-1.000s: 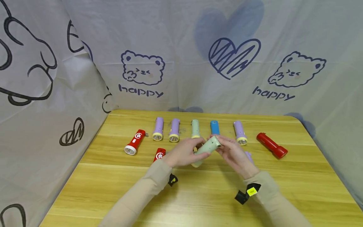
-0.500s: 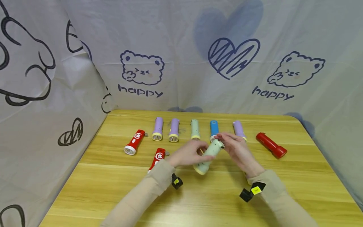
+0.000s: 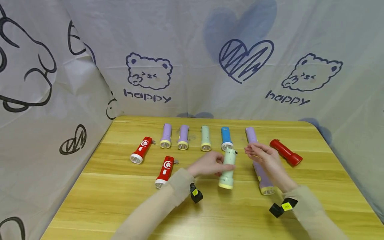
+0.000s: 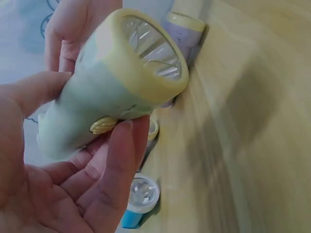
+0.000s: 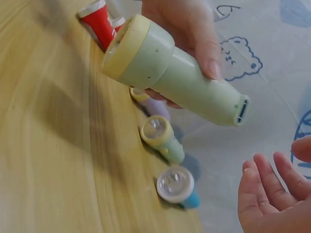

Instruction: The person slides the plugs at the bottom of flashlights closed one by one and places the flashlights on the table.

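My left hand grips a pale green flashlight with a yellow head, held above the table with its lens end toward me. In the left wrist view a yellow shell-shaped button shows on the flashlight's side, with fingertips beside it. A dark slot is visible at its tail in the right wrist view. To the right, my right hand holds nothing, its fingers loosely bent and apart from the green flashlight. Beneath that hand lies a purple flashlight, partly covered by it.
Along the back stand purple, another green and blue flashlights in a row. Red flashlights with white heads lie at left, one near my left sleeve. A solid red flashlight lies at right. A printed cloth hangs behind the table.
Both hands were at the green flashlight; my right hand has let go and moved right. My left hand has shifted right and turned the flashlight nearly upright in view, its lens end toward me.
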